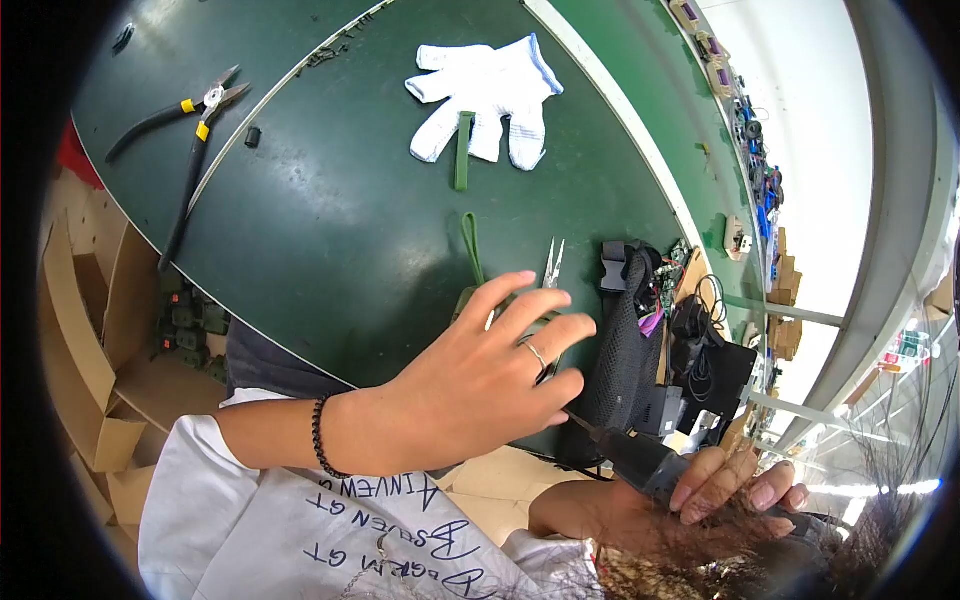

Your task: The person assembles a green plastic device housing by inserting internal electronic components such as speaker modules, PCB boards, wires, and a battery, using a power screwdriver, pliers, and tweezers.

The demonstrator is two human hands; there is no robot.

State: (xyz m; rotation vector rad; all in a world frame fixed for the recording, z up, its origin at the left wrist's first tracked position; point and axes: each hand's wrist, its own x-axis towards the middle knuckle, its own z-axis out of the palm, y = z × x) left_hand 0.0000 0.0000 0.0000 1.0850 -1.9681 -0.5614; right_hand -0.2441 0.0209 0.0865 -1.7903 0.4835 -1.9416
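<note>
Black handheld tool (640,464), dark body, slim tip, in right hand (722,492)

The bare left hand (470,375) hides most of an olive-green object (463,302) at the foot of a looped green fabric strap (475,250), and part of a slim, pointed silver hand tool (553,268). Blurred dark hair (690,560) obscures the rear of the black cylindrical power screwdriver (645,465) in the right hand (735,490). The view's round edge cuts off the brown cardboard box (75,320)

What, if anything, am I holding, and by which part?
Your right hand grips a dark tool by its body, behind the thin tip. Whether your left hand holds anything can't be told.
</note>
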